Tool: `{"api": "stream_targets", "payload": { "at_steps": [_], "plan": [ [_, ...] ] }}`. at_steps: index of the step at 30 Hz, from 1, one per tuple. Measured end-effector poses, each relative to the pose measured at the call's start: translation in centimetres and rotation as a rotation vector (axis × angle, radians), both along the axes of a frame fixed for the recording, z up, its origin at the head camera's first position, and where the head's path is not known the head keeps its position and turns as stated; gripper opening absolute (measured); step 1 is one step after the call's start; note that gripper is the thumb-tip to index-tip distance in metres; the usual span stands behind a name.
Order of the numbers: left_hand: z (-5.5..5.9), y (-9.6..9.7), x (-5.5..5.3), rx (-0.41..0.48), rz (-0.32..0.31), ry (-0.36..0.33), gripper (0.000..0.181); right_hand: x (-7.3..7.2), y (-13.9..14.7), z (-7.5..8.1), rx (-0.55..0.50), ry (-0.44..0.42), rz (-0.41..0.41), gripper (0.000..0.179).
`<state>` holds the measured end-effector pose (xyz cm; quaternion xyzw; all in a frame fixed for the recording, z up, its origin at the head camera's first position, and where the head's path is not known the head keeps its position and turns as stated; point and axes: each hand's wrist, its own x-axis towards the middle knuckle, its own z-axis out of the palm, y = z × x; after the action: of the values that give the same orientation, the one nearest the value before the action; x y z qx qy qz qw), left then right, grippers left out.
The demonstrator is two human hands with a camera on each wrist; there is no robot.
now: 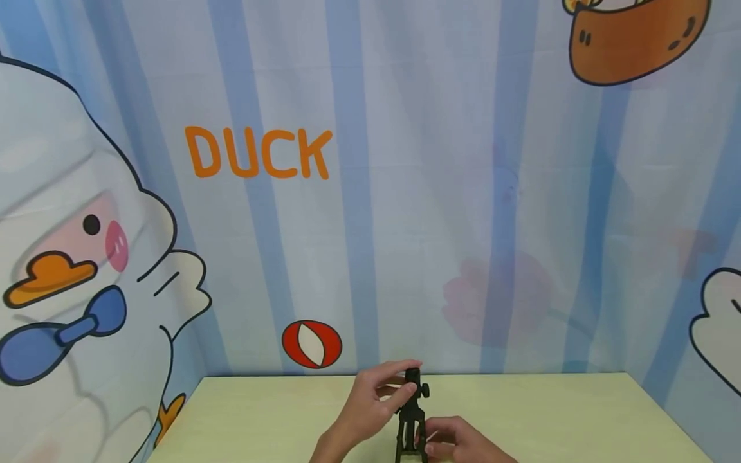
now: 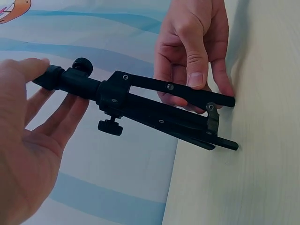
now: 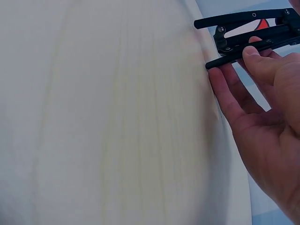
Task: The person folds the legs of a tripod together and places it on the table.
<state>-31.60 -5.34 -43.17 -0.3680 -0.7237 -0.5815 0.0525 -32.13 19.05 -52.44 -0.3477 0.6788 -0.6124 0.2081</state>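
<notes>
A small black tripod (image 1: 410, 411) stands upright between the two hands in the head view, its legs folded close together. My left hand (image 1: 370, 402) grips its top, with the thumb on one side and fingers round the other. In the left wrist view the tripod (image 2: 154, 105) shows two round knobs along its centre column. Low down, my right hand (image 1: 460, 439) pinches one leg between thumb and fingers. The right wrist view shows this right hand (image 3: 267, 103) at the leg, with the leg tips (image 3: 213, 64) close over the table.
The pale wooden table (image 1: 260, 411) lies under both hands. Behind it hangs a blue-and-white striped curtain (image 1: 428, 193) with a printed duck (image 1: 75, 257) on the left and orange lettering (image 1: 258, 153).
</notes>
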Motion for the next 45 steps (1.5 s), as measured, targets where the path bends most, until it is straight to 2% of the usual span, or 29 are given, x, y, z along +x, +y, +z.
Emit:
{"api": "stream_targets", "payload": {
  "at_steps": [6, 13, 16, 20, 23, 25, 29, 35, 42, 45],
  "plan": [
    [0.1, 0.3, 0.1, -0.011, 0.03, 0.047, 0.025, 0.0, 0.1, -0.1, 0.025, 0.024, 0.003, 0.03],
    [0.7, 0.2, 0.1, -0.079, 0.0, 0.064, 0.025, 0.4, -0.1, 0.0, 0.022, 0.05, -0.03, 0.025],
    [0.6, 0.2, -0.1, -0.088, -0.016, 0.065, 0.026, 0.6, -0.3, -0.1, 0.058, 0.072, -0.097, 0.022],
    [0.6, 0.2, -0.3, -0.082, -0.041, 0.055, 0.025, 1.0, -0.4, -0.2, 0.117, 0.019, -0.257, 0.016],
    [0.8, 0.2, -0.3, -0.069, -0.063, 0.032, 0.024, 1.0, -0.3, -0.2, 0.144, -0.01, -0.359, 0.023],
    [0.9, 0.1, -0.4, -0.068, -0.071, 0.024, 0.022, 0.9, -0.3, -0.3, 0.161, 0.001, -0.388, 0.029],
    [1.2, -0.1, -0.6, -0.073, -0.084, 0.015, 0.02, 0.6, -0.6, -0.2, 0.204, 0.042, -0.381, 0.033],
    [1.6, -0.2, -0.7, -0.075, -0.095, -0.013, 0.023, 0.3, -1.8, -0.2, 0.209, 0.088, -0.351, 0.023],
    [1.5, -0.3, -0.5, -0.066, -0.038, -0.019, 0.019, 0.4, -2.5, -0.3, 0.2, 0.114, -0.348, 0.015],
    [1.7, 0.0, -0.4, -0.062, -0.004, 0.007, 0.022, 0.4, -2.6, -0.2, 0.2, 0.125, -0.344, 0.014]
  ]
}}
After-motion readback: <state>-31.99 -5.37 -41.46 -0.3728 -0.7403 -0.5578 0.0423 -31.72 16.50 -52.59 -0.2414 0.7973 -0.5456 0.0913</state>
